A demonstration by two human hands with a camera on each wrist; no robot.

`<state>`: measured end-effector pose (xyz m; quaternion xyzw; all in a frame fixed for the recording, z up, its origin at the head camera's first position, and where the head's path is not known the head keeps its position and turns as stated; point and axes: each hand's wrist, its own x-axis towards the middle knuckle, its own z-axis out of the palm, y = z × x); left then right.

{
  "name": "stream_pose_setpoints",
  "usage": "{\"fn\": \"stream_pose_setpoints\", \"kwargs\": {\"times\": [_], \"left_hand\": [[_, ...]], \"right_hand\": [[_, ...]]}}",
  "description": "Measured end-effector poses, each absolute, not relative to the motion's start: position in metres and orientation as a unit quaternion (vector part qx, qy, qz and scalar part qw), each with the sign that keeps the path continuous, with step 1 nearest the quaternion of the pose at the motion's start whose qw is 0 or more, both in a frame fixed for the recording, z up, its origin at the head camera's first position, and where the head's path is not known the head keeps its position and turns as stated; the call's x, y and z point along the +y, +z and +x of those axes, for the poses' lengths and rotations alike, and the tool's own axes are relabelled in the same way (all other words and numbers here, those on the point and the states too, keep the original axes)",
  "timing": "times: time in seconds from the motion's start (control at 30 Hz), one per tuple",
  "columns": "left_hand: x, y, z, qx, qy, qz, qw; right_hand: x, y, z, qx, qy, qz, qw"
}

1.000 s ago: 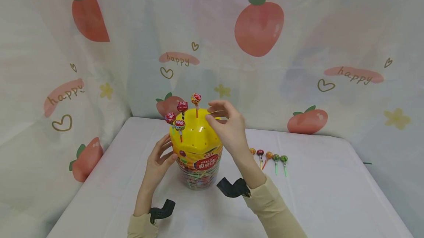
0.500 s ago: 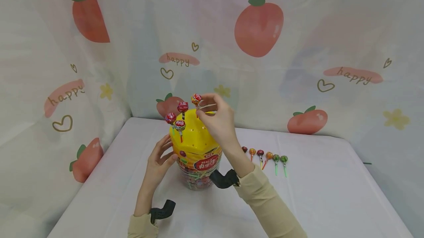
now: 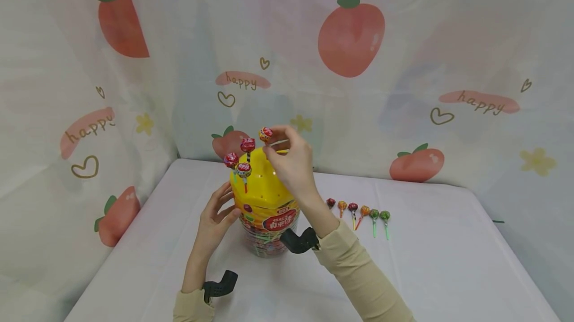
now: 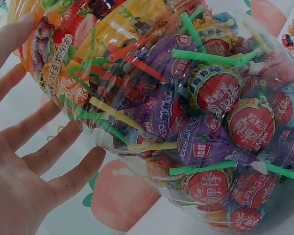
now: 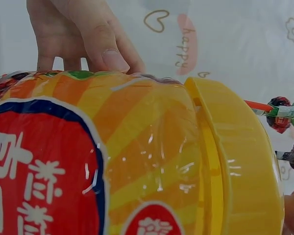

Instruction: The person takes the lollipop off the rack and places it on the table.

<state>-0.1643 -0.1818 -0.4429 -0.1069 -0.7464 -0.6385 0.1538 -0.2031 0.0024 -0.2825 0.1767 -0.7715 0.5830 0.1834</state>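
A clear plastic jar (image 3: 264, 244) packed with lollipops stands upright on the table under a yellow lid (image 3: 261, 187) with small holes. My left hand (image 3: 216, 220) rests on the jar's left side; in the left wrist view its spread, fairly straight fingers (image 4: 73, 171) touch the plastic. At the lid's far side, my right hand (image 3: 293, 165) pinches a lollipop (image 3: 265, 135) with a red and yellow wrapper just below its head. The fingertips hide its stick. Three red-wrapped lollipops (image 3: 248, 145) stand upright in the lid's left part.
Several lollipops lie in a row to the jar's right, with orange, dark red and green (image 3: 385, 216) wrappers. A white cloth covers the table (image 3: 430, 262). Fruit-printed fabric (image 3: 381, 122) hangs behind and at both sides.
My right hand has moved left from beside the lid to the red and yellow lollipop and now pinches it. The left hand and jar have stayed in place.
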Motion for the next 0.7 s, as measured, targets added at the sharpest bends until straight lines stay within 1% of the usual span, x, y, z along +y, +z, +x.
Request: {"fn": "stream_pose_setpoints", "kwargs": {"times": [0.3,0.7], "left_hand": [[-0.1834,-0.4462,-0.1660,-0.744,-0.639,-0.117,0.156],[-0.1842,-0.4477,-0.1668,-0.742,-0.640,-0.121,0.159]], "right_hand": [[0.0017,-0.2827,-0.2029,-0.775,0.576,0.173,0.193],[0.0069,-0.2820,-0.2042,-0.736,0.609,0.193,0.225]]}}
